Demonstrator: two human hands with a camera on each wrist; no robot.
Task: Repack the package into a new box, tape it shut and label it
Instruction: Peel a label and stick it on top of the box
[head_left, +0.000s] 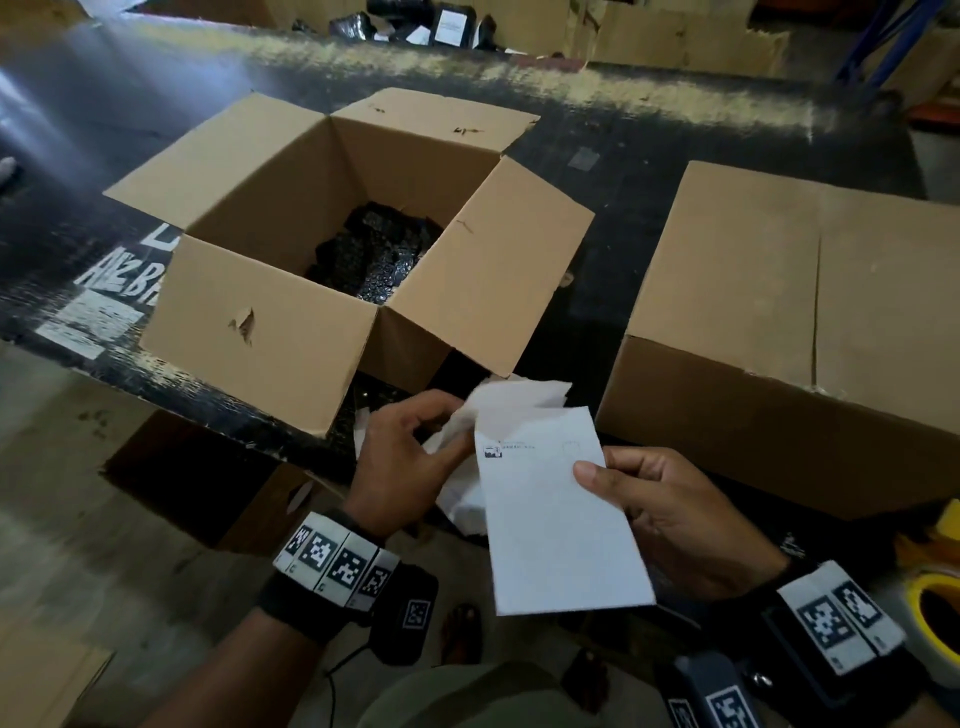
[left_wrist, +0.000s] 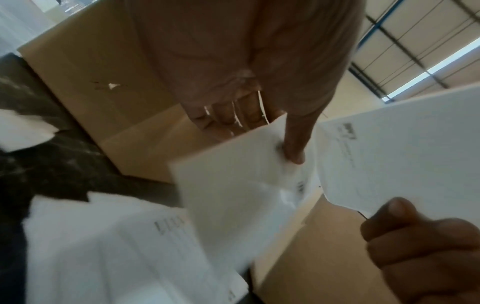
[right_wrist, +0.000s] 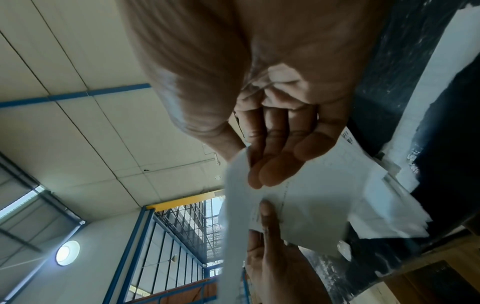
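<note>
Two hands hold paper low in front of the person, just off the near edge of the tabletop (head_left: 613, 218). The right hand (head_left: 670, 514) pinches the white label sheet (head_left: 561, 525) by its right edge, thumb on top and fingers curled beneath, with the sheet's long axis running away from the body. The left hand (head_left: 410, 457) grips a crumpled strip of backing paper (head_left: 514, 400) at the sheet's far left corner, probably peeling it off. The closed box (head_left: 810, 322) lies ahead and to the right, nearest the right hand, so the label's likely path is forward and rightward onto its top. The open box (head_left: 322, 260) with the dark package (head_left: 374, 260) inside stands ahead and to the left, nearer the left hand.
</note>
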